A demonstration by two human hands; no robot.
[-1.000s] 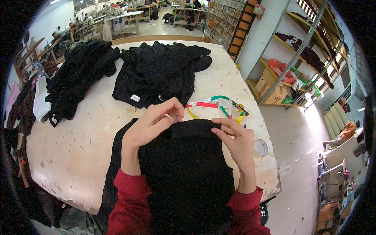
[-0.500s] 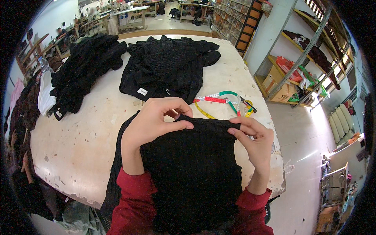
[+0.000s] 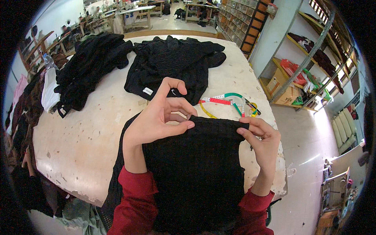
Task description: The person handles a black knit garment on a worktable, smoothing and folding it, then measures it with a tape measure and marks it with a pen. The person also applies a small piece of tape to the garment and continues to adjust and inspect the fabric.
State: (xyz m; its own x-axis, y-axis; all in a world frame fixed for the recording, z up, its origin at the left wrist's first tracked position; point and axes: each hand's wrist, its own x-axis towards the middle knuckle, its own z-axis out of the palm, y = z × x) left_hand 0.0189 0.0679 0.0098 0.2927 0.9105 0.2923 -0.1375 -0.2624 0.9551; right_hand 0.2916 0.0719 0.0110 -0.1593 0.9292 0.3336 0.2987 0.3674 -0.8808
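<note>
Between my hands a black ribbed knit garment is held up by its top edge, the rest of it hanging down toward my lap. My left hand pinches the left part of that edge between thumb and a finger, with the index finger raised and bent. At the right corner, my right hand grips the edge between thumb and fingers. Just beyond the edge lies a tape measure in red, white, green and yellow sections, loosely looped on the table. Some of the garment's left side rests against the table.
The pale, chipped worktable carries a folded black garment with a white label and a black heap of clothing. White cloth and a plastic bottle sit at the left edge. Metal shelving stands at right.
My left index finger has lifted off the fabric and now points up, bent. Both hands still hold the garment's edge. The whole view has shifted slightly.
</note>
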